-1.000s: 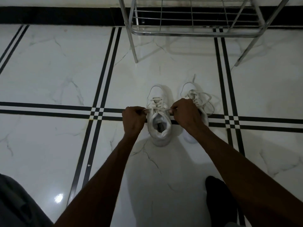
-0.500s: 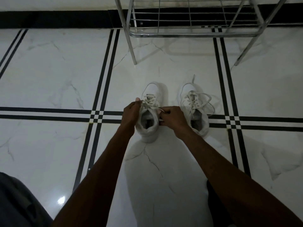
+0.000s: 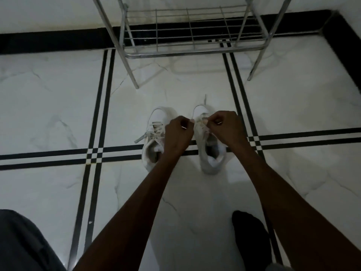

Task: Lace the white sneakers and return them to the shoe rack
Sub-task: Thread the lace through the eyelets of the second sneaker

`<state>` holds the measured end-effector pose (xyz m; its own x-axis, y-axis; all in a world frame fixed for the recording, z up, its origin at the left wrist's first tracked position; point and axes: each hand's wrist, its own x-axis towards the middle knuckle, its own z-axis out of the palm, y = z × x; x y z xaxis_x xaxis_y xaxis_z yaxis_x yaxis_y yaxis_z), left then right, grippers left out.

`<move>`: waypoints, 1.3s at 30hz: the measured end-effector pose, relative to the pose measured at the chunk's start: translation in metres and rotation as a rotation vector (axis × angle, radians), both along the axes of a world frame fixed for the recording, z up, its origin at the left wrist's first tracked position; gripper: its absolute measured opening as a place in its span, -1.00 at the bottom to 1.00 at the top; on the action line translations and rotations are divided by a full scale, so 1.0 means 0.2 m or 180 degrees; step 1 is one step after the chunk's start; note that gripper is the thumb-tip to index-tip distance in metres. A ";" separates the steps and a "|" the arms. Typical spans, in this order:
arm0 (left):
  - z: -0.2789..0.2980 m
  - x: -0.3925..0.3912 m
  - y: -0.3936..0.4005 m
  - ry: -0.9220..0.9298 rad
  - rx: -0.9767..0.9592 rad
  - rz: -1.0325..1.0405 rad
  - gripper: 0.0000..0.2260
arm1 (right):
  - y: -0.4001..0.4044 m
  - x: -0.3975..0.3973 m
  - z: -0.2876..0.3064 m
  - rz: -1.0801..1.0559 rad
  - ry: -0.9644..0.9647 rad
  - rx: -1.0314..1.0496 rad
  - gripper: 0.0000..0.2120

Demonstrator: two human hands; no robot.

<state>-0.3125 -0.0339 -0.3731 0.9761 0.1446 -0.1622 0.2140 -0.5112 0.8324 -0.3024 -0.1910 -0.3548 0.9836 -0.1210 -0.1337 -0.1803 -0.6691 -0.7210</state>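
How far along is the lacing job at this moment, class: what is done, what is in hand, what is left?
Done, apparently: the left sneaker is threaded, its lace ends lying loose to one side. In hand: the left hand and right hand both pinch the lace of the right sneaker. Left: finishing that lacing, then moving both sneakers from the floor to the shoe rack, whose visible shelf holds nothing.

Left hand (image 3: 178, 132) covers left sneaker (image 3: 154, 137) right side; both fists hide right sneaker (image 3: 210, 151) laces; rack (image 3: 187, 36) top cropped; frame blurred
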 end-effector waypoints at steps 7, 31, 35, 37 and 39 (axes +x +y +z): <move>-0.14 0.04 -0.23 0.0529 -0.0046 0.0069 -0.65 | -0.15 -0.05 -0.18 -0.0752 0.0783 0.0493 -0.65; -0.10 -0.03 -0.21 0.0005 0.0066 -0.0404 -0.79 | -0.21 0.00 -0.14 -0.0144 0.0859 0.1706 -0.95; -0.17 -0.03 -0.20 -0.0028 -0.0133 -0.0036 -0.89 | -0.21 0.02 -0.16 -0.0060 0.0761 0.1236 -0.85; -0.18 -0.05 -0.20 -0.0107 -0.0093 0.0116 -0.86 | -0.20 0.03 -0.18 -0.0031 0.0446 0.0612 -0.82; -0.18 -0.07 -0.21 -0.0239 0.0154 0.0150 -0.89 | -0.16 0.02 -0.19 -0.0031 0.0158 0.0061 -0.87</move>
